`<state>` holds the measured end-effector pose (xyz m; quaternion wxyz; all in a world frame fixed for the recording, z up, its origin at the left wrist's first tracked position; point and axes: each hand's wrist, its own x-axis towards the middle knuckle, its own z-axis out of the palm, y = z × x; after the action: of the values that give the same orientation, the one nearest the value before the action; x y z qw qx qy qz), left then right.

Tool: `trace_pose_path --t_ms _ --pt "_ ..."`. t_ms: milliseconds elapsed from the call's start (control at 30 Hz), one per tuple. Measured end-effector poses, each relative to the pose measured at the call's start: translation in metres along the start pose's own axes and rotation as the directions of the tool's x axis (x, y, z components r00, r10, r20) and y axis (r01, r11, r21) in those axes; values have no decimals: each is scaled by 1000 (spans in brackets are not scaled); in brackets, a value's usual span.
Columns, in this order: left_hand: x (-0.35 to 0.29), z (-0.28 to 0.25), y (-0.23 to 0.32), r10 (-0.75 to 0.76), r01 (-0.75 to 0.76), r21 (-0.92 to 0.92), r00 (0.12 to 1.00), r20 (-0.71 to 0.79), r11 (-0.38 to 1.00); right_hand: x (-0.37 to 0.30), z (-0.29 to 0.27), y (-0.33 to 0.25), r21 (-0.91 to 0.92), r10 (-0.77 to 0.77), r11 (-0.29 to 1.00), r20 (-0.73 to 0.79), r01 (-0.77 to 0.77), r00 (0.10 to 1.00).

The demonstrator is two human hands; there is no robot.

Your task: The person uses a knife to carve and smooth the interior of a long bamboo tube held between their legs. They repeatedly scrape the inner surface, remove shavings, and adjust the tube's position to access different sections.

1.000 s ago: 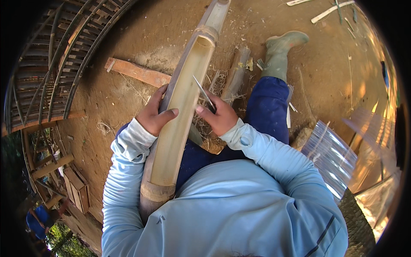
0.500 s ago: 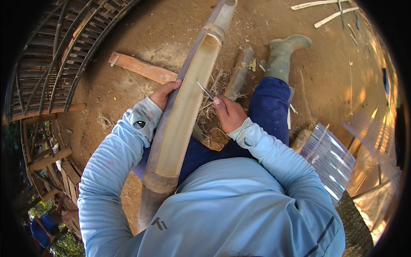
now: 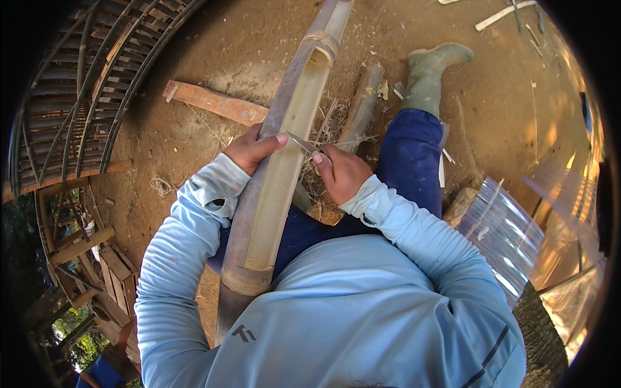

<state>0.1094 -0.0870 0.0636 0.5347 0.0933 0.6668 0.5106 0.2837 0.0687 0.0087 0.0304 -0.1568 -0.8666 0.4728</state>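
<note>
A thick bamboo pole (image 3: 264,223) slants across my lap, its near end against my body and its far end up past the top of the view. A long opening is cut along its upper side, showing the pale hollow inside. My left hand (image 3: 253,150) grips the pole's left wall, with the thumb reaching over the opening. Closed around a small knife (image 3: 300,141), my right hand (image 3: 344,173) is at the pole's right edge. The blade points left over the opening, its tip close to my left thumb. The knife's handle is mostly hidden in my fingers.
A reddish plank (image 3: 217,102) lies on the dirt floor left of the pole. Right of it are a short log (image 3: 362,110), shavings (image 3: 330,123) and my booted leg (image 3: 427,84). A slatted bamboo structure (image 3: 90,84) stands upper left; a clear corrugated sheet (image 3: 504,229) is at right.
My left hand has shifted slightly toward me, and its thumb has come over the opening from the pole's left edge. The knife tip has moved left and nearer to me, toward that thumb.
</note>
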Motion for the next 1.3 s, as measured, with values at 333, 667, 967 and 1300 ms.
trace_pose_path --t_ms 333,667,967,1300 --pt "4 1 -1 31 -29 135 999 -16 990 12 11 7 -61 -7 998 -84 2 996" --pt "4 2 4 22 -23 133 1000 9 991 57 4 22 -141 56 987 -181 -82 982" --pt "4 2 0 37 -35 157 999 -9 987 14 9 22 -100 22 995 -29 -25 999" --pt "9 -6 -8 58 -58 160 998 2 985 11 13 15 -62 24 998 -28 -25 999"
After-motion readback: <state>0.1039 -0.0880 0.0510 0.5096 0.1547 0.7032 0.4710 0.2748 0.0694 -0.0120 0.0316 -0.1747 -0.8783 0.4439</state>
